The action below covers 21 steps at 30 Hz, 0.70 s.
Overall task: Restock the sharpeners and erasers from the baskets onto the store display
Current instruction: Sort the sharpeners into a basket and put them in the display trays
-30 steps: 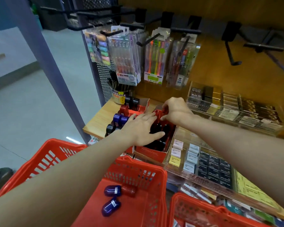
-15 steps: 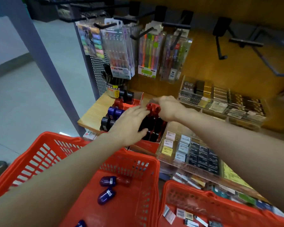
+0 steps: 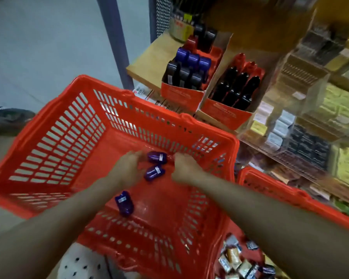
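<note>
Both hands reach down into the red basket [image 3: 54,141], the left hand [image 3: 127,170] and right hand [image 3: 186,168] flanking two purple sharpeners [image 3: 157,158] lying between them, fingers loosely curled, holding nothing I can see.

Pale grey floor [image 3: 38,47] at upper left. A blue-grey upright post [image 3: 117,43] rises beside a perforated metal panel [image 3: 159,15]. A light wooden shelf [image 3: 149,59] projects from an orange-brown back wall [image 3: 260,23]. Lighting is dim and warm.
</note>
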{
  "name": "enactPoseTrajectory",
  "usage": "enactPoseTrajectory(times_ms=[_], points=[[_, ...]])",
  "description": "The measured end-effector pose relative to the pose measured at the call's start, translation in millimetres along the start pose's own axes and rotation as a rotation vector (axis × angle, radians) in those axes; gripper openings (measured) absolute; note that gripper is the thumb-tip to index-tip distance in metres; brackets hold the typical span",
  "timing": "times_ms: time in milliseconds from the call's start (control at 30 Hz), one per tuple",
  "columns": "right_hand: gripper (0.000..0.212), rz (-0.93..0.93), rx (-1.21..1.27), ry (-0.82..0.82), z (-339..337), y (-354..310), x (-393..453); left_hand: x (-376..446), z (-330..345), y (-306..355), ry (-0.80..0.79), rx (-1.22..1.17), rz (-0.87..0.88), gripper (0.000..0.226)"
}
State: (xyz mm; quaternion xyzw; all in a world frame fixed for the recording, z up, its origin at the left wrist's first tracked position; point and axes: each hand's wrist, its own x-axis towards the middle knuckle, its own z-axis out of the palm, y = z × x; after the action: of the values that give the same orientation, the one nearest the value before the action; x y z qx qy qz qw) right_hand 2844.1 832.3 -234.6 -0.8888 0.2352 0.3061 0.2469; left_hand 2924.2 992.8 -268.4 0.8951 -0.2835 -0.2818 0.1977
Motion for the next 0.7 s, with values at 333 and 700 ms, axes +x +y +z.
enactPoseTrajectory(times_ms=[333, 700], points=[[0.04, 0.129, -0.278, 0.413, 89, 16, 78, 40, 68, -33, 0.03, -0.086, 0.105, 0.055], [0.042, 0.484, 0.348, 0.143, 75, 14, 68, 76, 63, -29, -0.09, 0.512, 0.214, 0.109]])
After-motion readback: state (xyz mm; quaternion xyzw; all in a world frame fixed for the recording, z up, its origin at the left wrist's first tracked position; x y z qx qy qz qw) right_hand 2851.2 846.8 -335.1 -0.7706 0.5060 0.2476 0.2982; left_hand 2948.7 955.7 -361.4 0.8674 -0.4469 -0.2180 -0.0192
